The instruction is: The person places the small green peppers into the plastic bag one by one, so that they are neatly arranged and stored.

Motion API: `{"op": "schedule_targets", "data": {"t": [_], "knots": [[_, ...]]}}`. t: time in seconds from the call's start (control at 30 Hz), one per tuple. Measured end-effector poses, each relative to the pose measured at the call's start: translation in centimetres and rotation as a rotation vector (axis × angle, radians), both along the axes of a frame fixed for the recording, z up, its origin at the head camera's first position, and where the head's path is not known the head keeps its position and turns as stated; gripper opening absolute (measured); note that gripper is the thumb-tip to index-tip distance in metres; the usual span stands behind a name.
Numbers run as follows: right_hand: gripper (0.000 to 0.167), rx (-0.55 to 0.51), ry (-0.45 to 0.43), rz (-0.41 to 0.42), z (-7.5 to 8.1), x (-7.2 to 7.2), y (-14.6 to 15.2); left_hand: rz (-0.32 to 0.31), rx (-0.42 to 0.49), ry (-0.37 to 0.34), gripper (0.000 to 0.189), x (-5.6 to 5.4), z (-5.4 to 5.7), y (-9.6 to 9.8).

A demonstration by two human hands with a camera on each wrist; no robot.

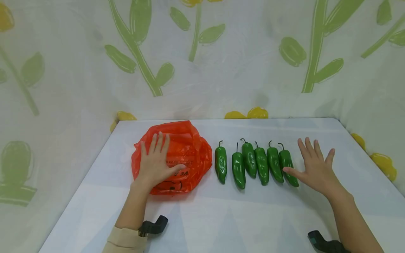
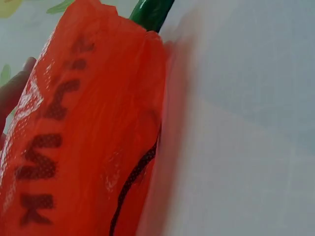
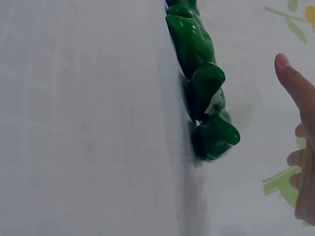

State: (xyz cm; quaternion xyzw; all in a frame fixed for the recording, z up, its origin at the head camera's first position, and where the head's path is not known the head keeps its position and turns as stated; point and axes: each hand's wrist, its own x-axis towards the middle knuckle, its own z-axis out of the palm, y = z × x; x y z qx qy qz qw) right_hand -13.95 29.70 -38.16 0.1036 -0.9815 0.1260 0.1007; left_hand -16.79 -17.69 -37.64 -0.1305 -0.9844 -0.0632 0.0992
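Observation:
A red plastic bag [image 1: 196,165] with dark printing lies on the left half of the white table. My left hand [image 1: 155,161] is spread over the bag, fingers straight; whether it touches the plastic I cannot tell. To the right of the bag, several green peppers [image 1: 238,170] lie side by side in a row, stems pointing away from me. Beside the rightmost pepper [image 1: 288,168] my right hand [image 1: 319,170] is spread with straight fingers and holds nothing. Its thumb overlaps that pepper in the head view, while the right wrist view shows the hand [image 3: 305,142] raised apart from the peppers.
The white table [image 1: 227,218] has its far edge against a pale curtain [image 1: 240,77] printed with green leaves and yellow flowers. A black wrist strap mount [image 1: 155,226] sits on the left forearm, and another mount [image 1: 327,243] is on the right one.

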Motion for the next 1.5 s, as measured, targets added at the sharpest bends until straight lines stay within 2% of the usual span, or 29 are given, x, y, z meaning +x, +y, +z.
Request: {"op": "schedule_targets", "data": {"t": [0.23, 0.5, 0.6, 0.7, 0.8, 0.93, 1.1, 1.27, 1.5], "knots": [[0.103, -0.159, 0.010, 0.063, -1.0, -0.5, 0.3, 0.044, 0.053, -0.025, 0.112, 0.1, -0.1, -1.4], [0.093, -0.390, 0.020, 0.119, -1.8, -1.0, 0.8, 0.055, 0.186, -0.046, 0.104, -0.3, 0.2, -2.6], [0.090, -0.463, -0.013, 0.138, -2.1, -1.2, 0.8, 0.051, 0.247, -0.043, 0.102, 0.0, 0.3, -3.1], [0.089, -0.514, -0.086, 0.120, -2.2, -1.2, 0.8, 0.050, 0.305, -0.040, 0.103, 0.2, 0.4, -3.6], [0.088, -0.549, -0.162, 0.067, -2.2, -0.9, 1.1, 0.051, 0.364, -0.055, 0.105, 0.2, 0.3, -4.0], [0.086, -0.590, -0.206, 0.036, -2.4, -0.7, 1.5, 0.081, 0.448, -0.101, 0.105, 0.3, 0.2, -4.9], [0.083, -0.620, -0.223, 0.038, -3.2, -0.8, 1.5, 0.142, 0.587, -0.144, 0.100, 0.6, -0.5, -6.2], [0.083, -0.606, -0.222, 0.032, -3.6, -0.8, 1.5, 0.187, 0.731, -0.206, 0.094, 0.7, -1.4, -7.0], [0.086, -0.608, -0.281, 0.011, -3.9, -1.0, 1.4, 0.262, 0.823, -0.323, 0.086, 0.4, -2.4, -7.5]]}}
